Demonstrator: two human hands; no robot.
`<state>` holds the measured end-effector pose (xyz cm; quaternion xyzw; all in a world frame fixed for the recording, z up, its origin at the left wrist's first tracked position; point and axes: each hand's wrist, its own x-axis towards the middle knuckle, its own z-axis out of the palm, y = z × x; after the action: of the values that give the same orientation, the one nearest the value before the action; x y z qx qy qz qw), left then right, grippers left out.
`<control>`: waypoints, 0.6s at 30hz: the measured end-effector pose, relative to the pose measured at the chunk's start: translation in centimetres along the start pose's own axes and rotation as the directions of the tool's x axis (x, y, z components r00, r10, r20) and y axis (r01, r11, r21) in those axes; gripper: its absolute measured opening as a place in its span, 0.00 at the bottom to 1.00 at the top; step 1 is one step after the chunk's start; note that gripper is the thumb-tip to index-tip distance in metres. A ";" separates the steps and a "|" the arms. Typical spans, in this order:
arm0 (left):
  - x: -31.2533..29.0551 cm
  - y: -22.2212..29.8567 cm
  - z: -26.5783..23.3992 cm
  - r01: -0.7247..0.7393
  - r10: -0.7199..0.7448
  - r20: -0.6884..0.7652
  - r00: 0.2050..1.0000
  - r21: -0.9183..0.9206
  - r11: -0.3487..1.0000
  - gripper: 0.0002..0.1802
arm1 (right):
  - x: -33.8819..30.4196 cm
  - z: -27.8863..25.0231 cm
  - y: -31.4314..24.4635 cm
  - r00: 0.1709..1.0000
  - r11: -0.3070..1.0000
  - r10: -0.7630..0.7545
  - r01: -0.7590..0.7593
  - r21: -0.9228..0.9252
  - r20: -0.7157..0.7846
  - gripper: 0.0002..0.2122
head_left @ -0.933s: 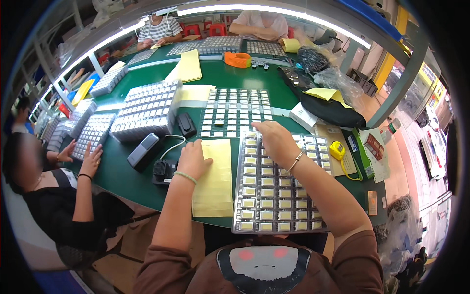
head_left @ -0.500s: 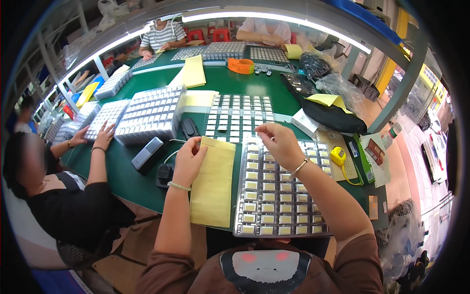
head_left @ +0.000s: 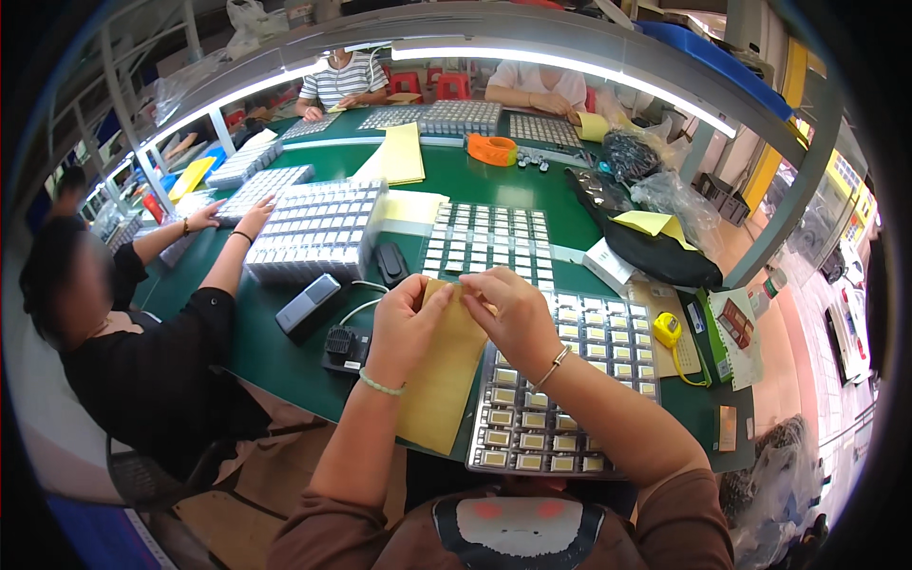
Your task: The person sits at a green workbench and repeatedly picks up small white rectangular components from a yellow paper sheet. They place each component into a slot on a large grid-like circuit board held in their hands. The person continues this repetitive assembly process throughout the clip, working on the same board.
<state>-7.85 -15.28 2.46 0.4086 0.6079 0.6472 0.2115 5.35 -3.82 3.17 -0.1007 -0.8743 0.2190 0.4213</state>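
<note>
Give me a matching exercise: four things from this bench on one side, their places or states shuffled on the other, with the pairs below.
1. yellow sheet
2. near tray
3. tape measure
4. orange roll-like item

A. toward the far side of the green table
B. partly beneath the right forearm
C. held near its top by the left hand
D. just right of the near tray

Pairs: 1-C, 2-B, 3-D, 4-A

curled left hand [head_left: 407, 321] beside curled right hand [head_left: 518, 312]
</note>
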 end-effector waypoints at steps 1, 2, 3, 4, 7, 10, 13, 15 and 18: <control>0.0 0.0 0.0 -0.005 0.005 -0.012 1.000 0.005 1.000 0.11 | 0.0 0.0 -0.1 0.999 0.999 -0.031 0.031 -0.015 -0.020 0.06; -0.1 -0.1 0.0 -0.008 0.008 -0.026 1.000 0.011 1.000 0.11 | 0.0 0.1 -0.1 0.999 0.999 -0.041 0.040 -0.030 -0.022 0.06; -0.1 -0.1 0.1 -0.011 0.011 -0.034 0.999 0.003 1.000 0.11 | -0.1 0.1 -0.2 0.998 0.998 -0.050 0.049 -0.045 -0.024 0.05; 0.0 -0.2 0.2 -0.014 0.014 -0.040 0.999 -0.005 1.000 0.11 | -0.1 0.1 -0.2 0.998 0.996 -0.060 0.058 -0.060 -0.026 0.05; 0.1 -0.7 0.2 -0.015 0.017 -0.053 0.998 0.034 0.999 0.12 | -0.2 0.2 0.1 0.986 0.979 -0.161 0.154 -0.135 -0.039 0.06; 0.1 -0.8 0.3 -0.011 0.014 -0.068 0.998 0.055 0.998 0.11 | -0.4 0.3 -0.2 0.966 0.948 -0.255 0.242 -0.206 -0.039 0.07; 0.0 -0.7 0.4 -0.017 0.019 -0.075 0.997 0.030 0.999 0.11 | -0.3 0.3 -0.8 0.987 0.978 -0.152 0.142 -0.151 -0.050 0.06; -0.1 -0.6 0.4 -0.025 0.027 -0.072 0.997 0.030 0.999 0.11 | -0.2 0.3 -0.9 0.994 0.989 -0.086 0.076 -0.125 -0.071 0.05; -0.1 -0.5 0.5 -0.030 0.033 -0.059 0.998 0.051 0.998 0.11 | 0.2 0.3 -0.9 0.996 0.994 0.005 -0.015 -0.106 -0.092 0.05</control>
<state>-7.53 -14.92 1.90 0.4038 0.6233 0.6470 0.1725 4.94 -4.60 3.54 -0.1374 -0.8640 0.1694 0.4537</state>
